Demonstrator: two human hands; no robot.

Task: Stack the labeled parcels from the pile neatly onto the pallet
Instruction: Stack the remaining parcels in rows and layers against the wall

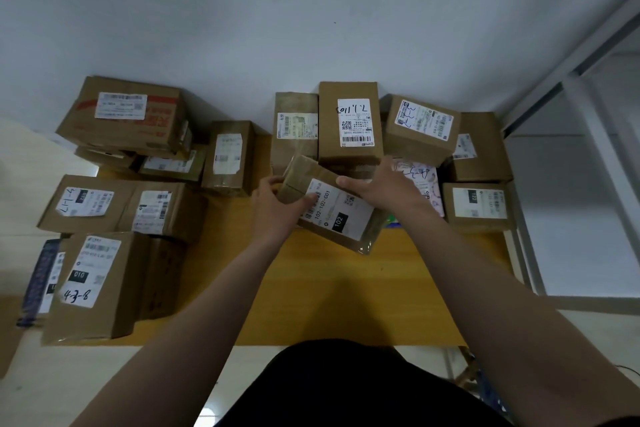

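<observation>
Two hands, our left hand (277, 210) and right hand (377, 185), grip a stiff, seemingly light brown cardboard parcel labelled 102 (332, 206) by opposite ends.

A parcel storeroom or sorting room: labelled cartons (349, 121) with barcodes and handwritten codes crowd the yellow board (329, 288) left, right and beyond the held parcel (332, 211). A bare white wall (277, 10) stands behind and a white metal frame (588, 114) far right.
</observation>
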